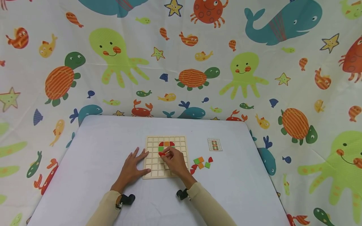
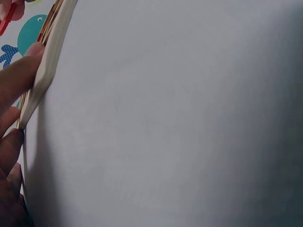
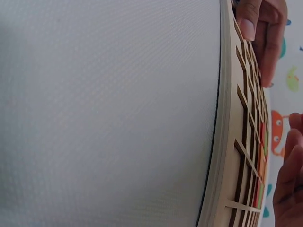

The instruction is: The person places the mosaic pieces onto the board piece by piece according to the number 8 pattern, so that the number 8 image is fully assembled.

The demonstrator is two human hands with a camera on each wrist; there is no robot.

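- Backdrop: white curtain printed with sea creatures (image 1: 158, 31), hanging behind a white-covered counter (image 1: 107, 138).
- Centre: a wooden grid board (image 1: 154, 163) lies flat on the counter, directly before the person. Set into its cells are two red corner tiles with an orange tile (image 1: 167, 143) between them, and, one row nearer, a green tile (image 1: 161, 148) beneath the left red one.
- Right hand (image 1: 174, 160): thumb and fingers pinch a red tile (image 1: 161, 154) above the board. In the left wrist view the tile shows as a narrow strip, apart from the board.
- Key relation: the pinched tile lies at the right hand's fingertips, to the left of its palm, and just on the person's side of the green tile. Its long axis appears to run roughly crosswise; the exact tilt is too small to tell. Of the two hands, the right is the nearer, the left being off at the border.
- Left hand (image 1: 130, 168): fingers spread, thumb and fingertips resting on the board's left edge.
- Right of the board: loose red, orange and green tiles (image 1: 200, 165) in a scattered group; beyond them, a pattern card (image 1: 215, 145) showing a coloured figure on a grid.
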